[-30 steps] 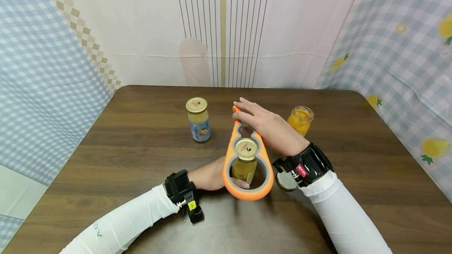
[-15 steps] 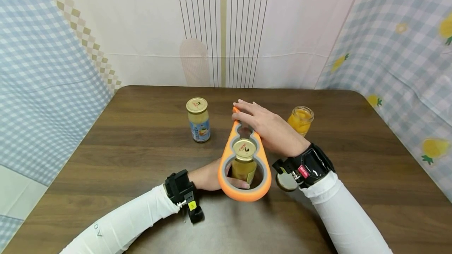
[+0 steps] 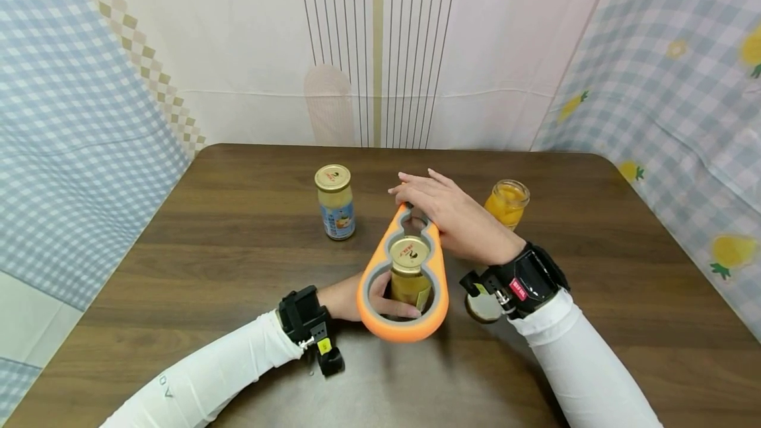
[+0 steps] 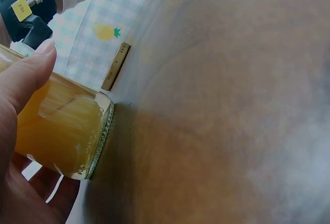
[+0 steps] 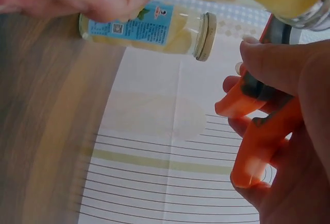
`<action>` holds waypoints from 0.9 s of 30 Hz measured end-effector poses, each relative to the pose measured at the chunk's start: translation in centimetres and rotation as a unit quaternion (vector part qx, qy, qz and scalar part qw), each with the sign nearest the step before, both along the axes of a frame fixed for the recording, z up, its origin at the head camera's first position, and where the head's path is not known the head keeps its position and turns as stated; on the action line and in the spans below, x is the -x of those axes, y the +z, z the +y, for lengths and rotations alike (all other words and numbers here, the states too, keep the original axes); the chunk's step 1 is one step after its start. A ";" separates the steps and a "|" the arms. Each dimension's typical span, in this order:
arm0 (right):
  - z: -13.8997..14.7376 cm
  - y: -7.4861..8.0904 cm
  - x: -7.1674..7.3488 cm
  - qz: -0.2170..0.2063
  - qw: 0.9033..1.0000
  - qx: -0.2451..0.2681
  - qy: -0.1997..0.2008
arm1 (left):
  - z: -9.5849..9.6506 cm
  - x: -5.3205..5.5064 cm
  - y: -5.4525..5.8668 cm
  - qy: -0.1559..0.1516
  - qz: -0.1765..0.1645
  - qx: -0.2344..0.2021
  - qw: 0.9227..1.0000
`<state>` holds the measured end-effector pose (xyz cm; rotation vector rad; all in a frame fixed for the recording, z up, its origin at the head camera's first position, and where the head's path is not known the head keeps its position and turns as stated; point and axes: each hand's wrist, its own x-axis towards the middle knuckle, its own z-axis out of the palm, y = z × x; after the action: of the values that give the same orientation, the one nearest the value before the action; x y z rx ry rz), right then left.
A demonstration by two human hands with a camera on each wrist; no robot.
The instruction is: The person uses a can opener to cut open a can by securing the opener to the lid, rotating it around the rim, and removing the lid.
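"What did the head view show us?"

"Our left hand [image 3: 386,304] held the jar [image 3: 407,287] over the table [image 3: 238,249]; our right hand [image 3: 448,213] held the orange opener [image 3: 438,269], its gray opening framing the lid [image 3: 409,253]."

"And the left wrist view?"

"Thumb and fingers clamped the jar's sides. We judged the glass weighty, slick and breakable, best gripped snugly round the body."

"The right wrist view?"

"We gripped the opener's 2 handles, likely light and stiff."
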<state>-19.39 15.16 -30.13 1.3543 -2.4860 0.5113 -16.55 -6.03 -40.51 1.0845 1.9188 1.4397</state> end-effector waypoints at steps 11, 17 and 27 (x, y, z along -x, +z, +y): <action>0.0 -0.1 0.0 -0.032 0.999 0.025 0.028 | -0.1 0.6 -0.6 0.009 0.157 0.025 0.987; 0.0 0.0 0.0 -0.037 0.999 0.027 0.026 | 0.2 -0.1 0.2 0.007 0.031 0.026 0.999; 0.4 0.3 0.0 -0.044 0.999 0.019 -0.015 | 0.0 0.0 0.1 0.028 0.144 0.000 0.989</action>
<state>-19.35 15.57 -29.88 1.3050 -2.5497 0.6204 -16.56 -5.98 -40.45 1.3085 2.1621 1.3722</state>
